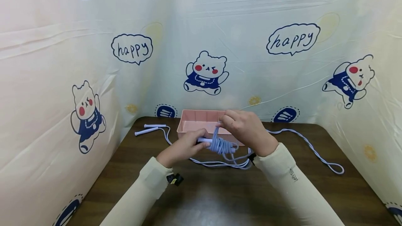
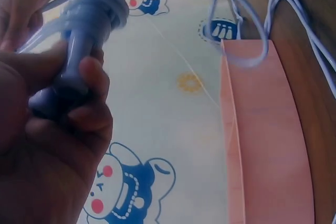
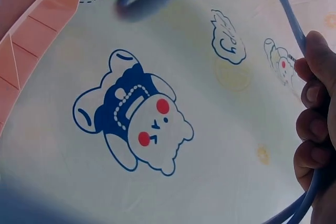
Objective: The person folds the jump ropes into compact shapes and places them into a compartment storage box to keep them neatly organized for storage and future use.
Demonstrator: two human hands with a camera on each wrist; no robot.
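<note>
A blue-lilac jump rope is wound in several turns around its own handles, held above the table. My left hand grips the handle ends, with the coil beyond the fingertips; the left wrist view shows fingers curled round the pale handle. Above the coil, my right hand holds a strand that rises from it. In the right wrist view the strand runs taut into those curled fingers and leaves below them. Loose loops hang under the coil.
An open pink box stands behind the hands near the table's back edge. Left of it lie two slim handles with cord attached. More doubled cord stretches across the right side of the dark wooden table. Printed cloth hangs around it.
</note>
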